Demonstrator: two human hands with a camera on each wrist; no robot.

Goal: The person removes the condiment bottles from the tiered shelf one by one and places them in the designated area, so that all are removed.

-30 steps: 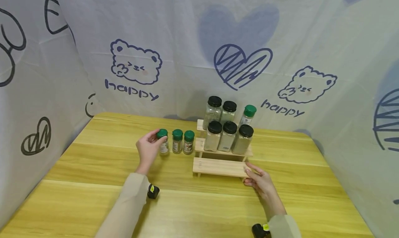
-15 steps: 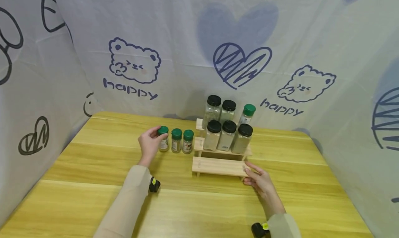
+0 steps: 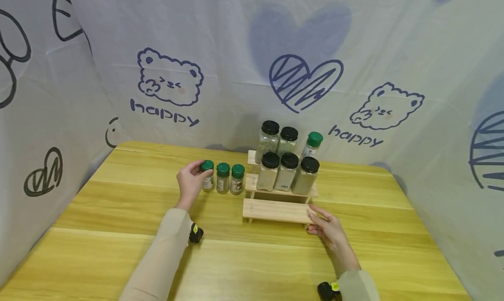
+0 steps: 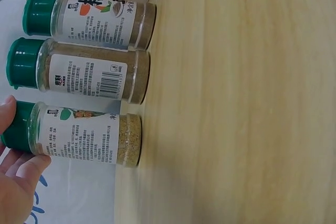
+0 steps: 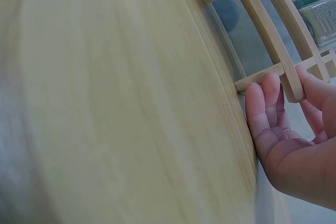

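Three small green-capped spice jars stand in a row on the wooden table (image 3: 118, 248). My left hand (image 3: 190, 181) grips the leftmost jar (image 3: 208, 180) by its cap, and the jar's base is on the table. The left wrist view shows my fingers (image 4: 16, 182) round that jar's (image 4: 89, 139) cap, with the other two jars (image 4: 79, 72) beside it. My right hand (image 3: 327, 229) holds the right end of the lowest step of a three-step wooden rack (image 3: 271, 210). In the right wrist view my right hand (image 5: 283, 145) pinches the step's slat (image 5: 266, 40) between fingers and thumb.
Several black-capped jars (image 3: 288, 172) stand on the rack's upper steps, with one green-capped jar (image 3: 313, 145) at the top right. The lowest step is bare. A printed cloth backdrop (image 3: 252, 51) encloses the table at the back and on both sides.
My left hand and the jar it grips have shifted very slightly to the right. My right hand stays at the rack's end.
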